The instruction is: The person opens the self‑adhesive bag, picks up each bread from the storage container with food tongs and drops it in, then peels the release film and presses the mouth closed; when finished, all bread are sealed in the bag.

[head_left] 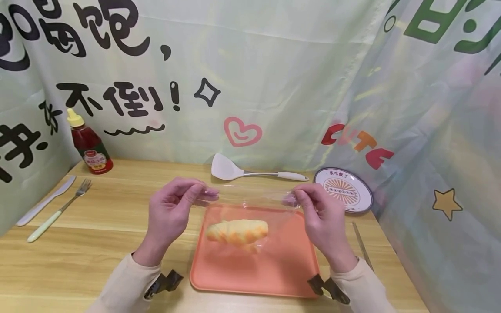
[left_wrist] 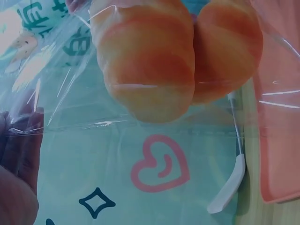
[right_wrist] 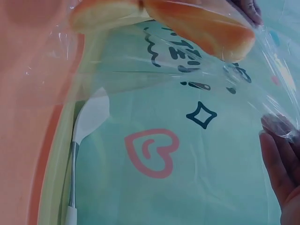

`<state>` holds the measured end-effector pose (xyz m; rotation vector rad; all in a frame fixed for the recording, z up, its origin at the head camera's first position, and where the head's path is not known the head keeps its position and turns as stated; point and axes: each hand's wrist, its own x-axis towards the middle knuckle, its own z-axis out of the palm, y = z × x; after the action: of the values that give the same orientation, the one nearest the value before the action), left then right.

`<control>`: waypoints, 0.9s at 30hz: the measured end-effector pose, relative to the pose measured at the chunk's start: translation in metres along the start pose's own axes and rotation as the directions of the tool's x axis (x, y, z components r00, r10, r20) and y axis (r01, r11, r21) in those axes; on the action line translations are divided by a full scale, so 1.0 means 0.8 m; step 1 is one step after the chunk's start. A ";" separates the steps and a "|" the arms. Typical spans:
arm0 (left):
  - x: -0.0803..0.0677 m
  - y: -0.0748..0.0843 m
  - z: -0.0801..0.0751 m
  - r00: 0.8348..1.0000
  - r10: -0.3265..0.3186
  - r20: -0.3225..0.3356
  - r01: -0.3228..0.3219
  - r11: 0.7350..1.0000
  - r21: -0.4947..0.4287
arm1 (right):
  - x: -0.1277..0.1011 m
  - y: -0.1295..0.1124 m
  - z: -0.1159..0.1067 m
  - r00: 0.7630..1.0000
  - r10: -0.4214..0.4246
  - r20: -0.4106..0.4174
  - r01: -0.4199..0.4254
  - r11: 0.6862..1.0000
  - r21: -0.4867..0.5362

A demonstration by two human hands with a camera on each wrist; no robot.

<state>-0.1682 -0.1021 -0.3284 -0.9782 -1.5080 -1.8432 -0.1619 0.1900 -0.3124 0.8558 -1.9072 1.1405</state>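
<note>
The head view alone shows both hands: left hand and right hand each pinch a top corner of the clear bag, held above the orange tray. Wrist views show the twisted bread inside the bag, apparently resting at its bottom.

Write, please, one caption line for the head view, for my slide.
Left hand and right hand pinch a clear bag holding bread above an orange tray.
</note>
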 end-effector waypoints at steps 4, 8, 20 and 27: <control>0.000 -0.002 -0.005 1.000 -0.003 -0.006 0.003 1.000 -0.005 | 0.001 -0.004 0.001 0.998 0.050 0.037 -0.056 0.981 0.186; -0.001 -0.002 -0.010 1.000 -0.005 0.002 0.005 0.999 -0.034 | 0.003 -0.008 0.003 0.990 0.119 0.081 -0.140 0.931 0.337; 0.002 0.010 -0.023 0.999 -0.004 -0.032 0.002 0.999 -0.044 | 0.016 -0.017 0.008 0.974 0.180 0.137 -0.214 0.929 0.300; 0.003 0.014 -0.029 0.999 0.037 0.004 -0.036 0.996 -0.076 | 0.022 -0.020 0.014 0.977 0.155 0.148 -0.197 0.920 0.338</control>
<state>-0.1648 -0.1270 -0.3226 -1.0397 -1.4224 -1.8860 -0.1600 0.1709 -0.2942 0.9737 -1.9375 1.6081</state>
